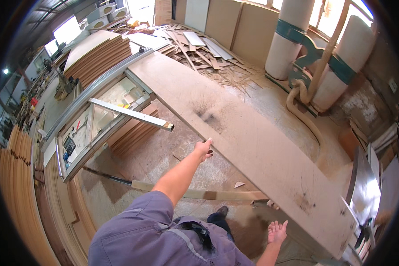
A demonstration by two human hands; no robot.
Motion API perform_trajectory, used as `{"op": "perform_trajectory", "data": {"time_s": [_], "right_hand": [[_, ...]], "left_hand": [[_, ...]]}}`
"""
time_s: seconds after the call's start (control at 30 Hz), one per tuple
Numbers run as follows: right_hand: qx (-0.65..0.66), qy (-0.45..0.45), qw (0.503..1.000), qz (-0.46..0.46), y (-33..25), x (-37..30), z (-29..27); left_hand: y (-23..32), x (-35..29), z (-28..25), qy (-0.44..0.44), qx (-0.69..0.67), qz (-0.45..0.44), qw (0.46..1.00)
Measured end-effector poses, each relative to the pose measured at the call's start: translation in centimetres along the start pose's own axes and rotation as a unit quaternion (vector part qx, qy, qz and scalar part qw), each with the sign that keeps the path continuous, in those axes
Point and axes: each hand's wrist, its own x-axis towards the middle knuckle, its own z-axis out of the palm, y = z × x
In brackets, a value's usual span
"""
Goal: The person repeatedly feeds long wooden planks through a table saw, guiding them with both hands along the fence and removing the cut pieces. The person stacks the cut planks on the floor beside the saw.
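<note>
A long, dusty brown board (252,133) stretches diagonally from the upper left to the lower right, with dark smudges on its top. At its near long edge is my left hand (204,150), the arm stretched forward. The fingers curl at the rim, the thumb side against it, and darkened fingertips show below. Farther right along the same edge, my right hand (277,231) is palm up with fingers spread. Nothing lies in it, and it appears just short of the board.
Left of the board stands a metal frame (99,133) with a pale bar (131,114) across it; a calculator (69,145) lies inside. A hose (199,194) crosses the floor by my feet. Stacked sheets (97,55), scrap strips (199,46) and a dust collector (306,57) stand beyond.
</note>
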Motion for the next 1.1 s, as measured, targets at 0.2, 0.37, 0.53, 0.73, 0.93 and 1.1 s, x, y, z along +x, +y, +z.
{"op": "perform_trajectory", "data": {"time_s": [0.2,0.37,0.53,0.73,0.93,1.1], "right_hand": [[0.040,0.069,0.996,0.025,-3.7,5.8,2.5],[0.046,0.120,0.992,-0.005,-3.6,7.2,3.4],[-0.008,0.082,0.996,-0.041,-4.7,6.7,0.8],[-0.032,0.066,0.997,0.005,-2.3,6.0,-2.5],[-0.029,0.128,0.991,-0.002,-1.4,2.1,-0.4],[-0.052,0.113,0.992,-0.025,-1.9,2.3,-0.1]], "left_hand": [[-2.1,8.3,-0.1,0.071,0.005,0.059,0.996],[0.9,2.9,1.6,0.093,0.009,0.022,0.995],[2.1,-0.4,1.1,0.084,0.016,0.021,0.996],[-0.6,-2.4,-3.0,0.074,0.034,-0.009,0.997],[1.0,-3.4,-5.9,0.039,0.096,-0.065,0.992],[5.5,0.8,-16.4,0.152,0.078,-0.022,0.985]]}}
